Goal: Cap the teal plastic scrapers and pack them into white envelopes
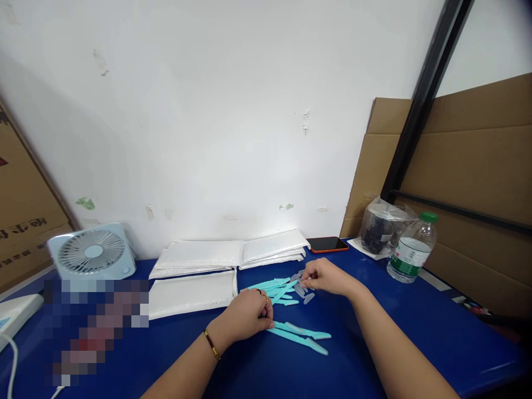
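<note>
My left hand [251,313] is closed, its thumb and fingers pinched around the handle end of a turquoise eyebrow razor. Two razors [301,332] with pale tips extend rightward from beside those fingertips. Beyond the hand lies a loose pile of turquoise eyebrow razors [279,288], partly overlapping one another. My right hand [322,275] is at the pile's right end, thumb and index finger pinched on a small clear blade cap, mostly hidden by the fingers. Several more translucent blade caps [308,298] lie scattered under and beside it.
White padded mailers [195,293] are stacked along the wall, with a phone [327,244] to their right. A water bottle [411,252] and a bagged dark container [376,230] stand at right. A fan [93,255] is at left on the blue tabletop [344,366].
</note>
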Demonstrator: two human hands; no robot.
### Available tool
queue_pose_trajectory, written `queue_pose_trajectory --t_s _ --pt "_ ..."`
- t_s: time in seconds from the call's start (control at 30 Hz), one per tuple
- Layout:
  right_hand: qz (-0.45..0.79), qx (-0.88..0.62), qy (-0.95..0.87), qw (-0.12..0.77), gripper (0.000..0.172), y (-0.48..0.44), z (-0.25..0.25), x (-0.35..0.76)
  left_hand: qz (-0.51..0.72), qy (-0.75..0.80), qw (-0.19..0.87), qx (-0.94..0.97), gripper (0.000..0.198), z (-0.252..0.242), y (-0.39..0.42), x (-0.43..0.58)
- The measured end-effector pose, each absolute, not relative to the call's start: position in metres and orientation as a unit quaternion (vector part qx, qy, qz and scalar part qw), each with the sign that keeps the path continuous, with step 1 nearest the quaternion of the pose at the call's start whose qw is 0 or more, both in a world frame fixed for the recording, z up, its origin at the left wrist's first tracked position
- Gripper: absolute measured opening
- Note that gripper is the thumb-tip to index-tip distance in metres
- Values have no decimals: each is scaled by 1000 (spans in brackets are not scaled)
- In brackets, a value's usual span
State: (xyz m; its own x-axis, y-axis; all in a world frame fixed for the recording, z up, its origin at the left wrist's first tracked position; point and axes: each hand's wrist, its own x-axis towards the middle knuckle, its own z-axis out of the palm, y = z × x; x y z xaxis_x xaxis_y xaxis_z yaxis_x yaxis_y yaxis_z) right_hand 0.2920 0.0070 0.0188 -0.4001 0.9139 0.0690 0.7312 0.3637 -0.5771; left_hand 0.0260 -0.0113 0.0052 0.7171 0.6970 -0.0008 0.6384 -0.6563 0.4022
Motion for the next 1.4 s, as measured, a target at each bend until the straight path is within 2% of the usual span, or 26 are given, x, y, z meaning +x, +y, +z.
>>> queue_pose_trajectory --t_s 0.1,0.2,0.43,0.53,0.63,0.8,0.97,1.07,1.17,1.3,1.4 --pt "299 -466 -816 166 34 0 20 281 114 411 202 881 13 0 -6 29" --pt "323 -438 -826 147 29 -2 18 273 157 440 178 866 14 -2 0 30" --pt "226 -532 -796 179 19 14 10 292 174 488 101 850 14 -5 15 25" --pt "193 -564 -782 184 16 16 11 296 188 483 98 849 24 -7 13 28" --pt "230 -533 -796 170 15 10 14 294 194 447 99 867 33 -9 8 32" --pt "303 -476 -820 96 18 -2 20 293 171 447 78 875 15 -11 8 32" --pt "325 -471 -819 -26 33 -13 25 290 191 432 103 876 16 -6 0 33" --pt "279 -491 -821 -84 26 -17 23 279 164 367 135 906 19 -4 -10 37" --pt "265 -497 -820 -102 18 -19 20 269 111 335 164 921 18 -7 -14 40" --pt "266 -482 -828 -104 20 -17 17 265 99 350 167 917 12 -12 -8 39" --pt "254 -474 -840 -66 19 -12 14 268 112 369 152 910 11 -9 -3 36"
